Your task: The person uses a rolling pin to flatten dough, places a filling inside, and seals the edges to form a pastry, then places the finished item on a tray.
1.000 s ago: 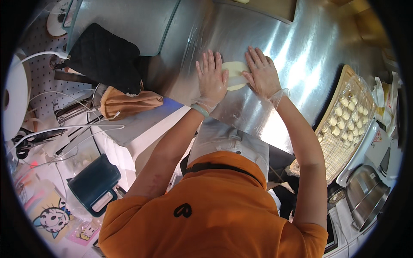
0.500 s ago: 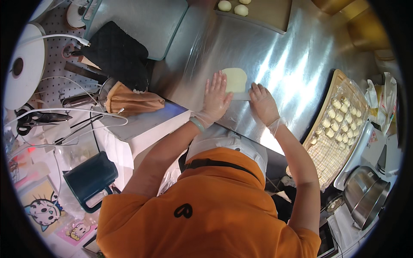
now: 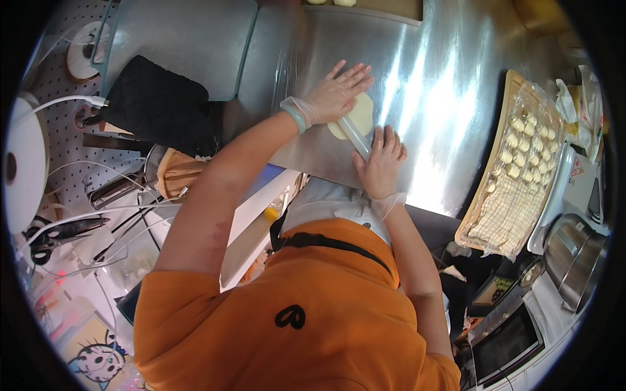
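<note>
A flat, pale sheet of dough [image 3: 363, 112] lies on the steel worktop, with a translucent rolling pin [image 3: 354, 135] slanting across it. My left hand [image 3: 337, 94], in a clear glove, rests over the pin's far end with its fingers stretched out and spread, partly covering the dough's edge. At the pin's near end is my right hand [image 3: 381, 163], also gloved, its palm against the pin and its fingers extended and a little apart. Both palms hide the pin's ends.
To the right stands a wooden tray [image 3: 471, 229] of small dough balls under plastic and a checked cloth. A metal tray [image 3: 391, 12] with dough pieces is at the far edge. Leftward lie a black oven mitt [image 3: 156, 91] and a clear-lidded container [image 3: 182, 45]; steel bowls [image 3: 570, 254] sit at right.
The rolling pin has turned from roughly level to a steep slant. My left hand moved farther away and my right hand came nearer. The view has also shifted.
</note>
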### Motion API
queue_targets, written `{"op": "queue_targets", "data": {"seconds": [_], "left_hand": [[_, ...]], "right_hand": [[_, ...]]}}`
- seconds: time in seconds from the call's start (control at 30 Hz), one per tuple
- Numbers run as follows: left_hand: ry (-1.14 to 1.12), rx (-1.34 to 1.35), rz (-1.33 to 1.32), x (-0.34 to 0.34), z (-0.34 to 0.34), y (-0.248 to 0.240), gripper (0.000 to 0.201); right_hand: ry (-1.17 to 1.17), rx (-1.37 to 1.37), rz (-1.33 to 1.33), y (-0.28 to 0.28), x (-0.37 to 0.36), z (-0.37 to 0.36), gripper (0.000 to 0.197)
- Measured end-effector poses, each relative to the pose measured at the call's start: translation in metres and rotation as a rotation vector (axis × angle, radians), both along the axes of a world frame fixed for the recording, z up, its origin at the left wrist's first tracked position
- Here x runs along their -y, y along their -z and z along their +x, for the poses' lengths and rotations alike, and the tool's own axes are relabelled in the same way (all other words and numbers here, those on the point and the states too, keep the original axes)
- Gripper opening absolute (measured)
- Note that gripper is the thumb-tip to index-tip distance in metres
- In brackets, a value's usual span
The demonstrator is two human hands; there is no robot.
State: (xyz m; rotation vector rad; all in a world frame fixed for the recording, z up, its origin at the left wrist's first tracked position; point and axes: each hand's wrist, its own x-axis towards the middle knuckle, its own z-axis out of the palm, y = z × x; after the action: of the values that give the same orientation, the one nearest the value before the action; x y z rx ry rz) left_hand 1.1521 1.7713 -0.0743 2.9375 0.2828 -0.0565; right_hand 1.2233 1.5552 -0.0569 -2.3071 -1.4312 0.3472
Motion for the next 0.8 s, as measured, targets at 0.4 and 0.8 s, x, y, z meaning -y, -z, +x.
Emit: {"op": "queue_targets", "data": {"seconds": [0.4,0.8], "left_hand": [[0.001,-0.112,-0.071,0.008,-0.08,-0.014,0.06],[0.186,-0.086,-0.017,0.019,0.016,-0.007,0.061]], "right_hand": [[-0.417,0.148,-0.113,0.018,0.008,-0.04,0.055],[0.008,0.019,0.047,0.024,0.036,-0.03,0.055]]}}
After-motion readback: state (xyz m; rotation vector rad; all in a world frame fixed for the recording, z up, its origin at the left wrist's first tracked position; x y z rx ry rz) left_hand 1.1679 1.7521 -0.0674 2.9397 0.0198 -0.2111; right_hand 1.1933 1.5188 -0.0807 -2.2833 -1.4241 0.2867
